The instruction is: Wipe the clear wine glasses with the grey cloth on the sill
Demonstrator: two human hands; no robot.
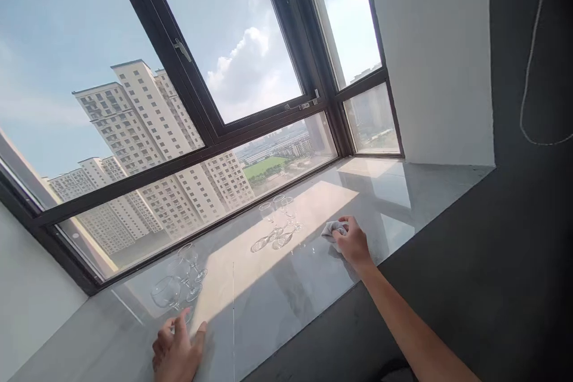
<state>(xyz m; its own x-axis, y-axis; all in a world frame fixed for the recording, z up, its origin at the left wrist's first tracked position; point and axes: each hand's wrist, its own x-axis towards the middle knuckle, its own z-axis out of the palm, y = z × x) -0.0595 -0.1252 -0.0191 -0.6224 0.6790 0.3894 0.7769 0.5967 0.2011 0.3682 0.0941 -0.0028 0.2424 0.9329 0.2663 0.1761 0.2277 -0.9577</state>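
Observation:
Low at the left, my left hand [178, 349] is by the foot of a clear wine glass [166, 292], thumb and fingers apart; I cannot tell whether a fingertip touches it. Another stemmed glass [188, 255] is just behind, close to the window. My right hand [353, 243] grips a crumpled white cloth [332, 230] against the glossy stone sill [273, 304]. Between the hands and farther back, several more clear glasses [282, 206] stand in a sunlit patch, casting looped shadows toward me.
Dark-framed windows [264, 137] run along the sill's back, with a handle [182, 49] on one frame. A white wall [439, 59] closes off the right end. The sill's front edge [308, 325] slopes across the view above a dark area. A pale cord [526, 89] hangs at the far right.

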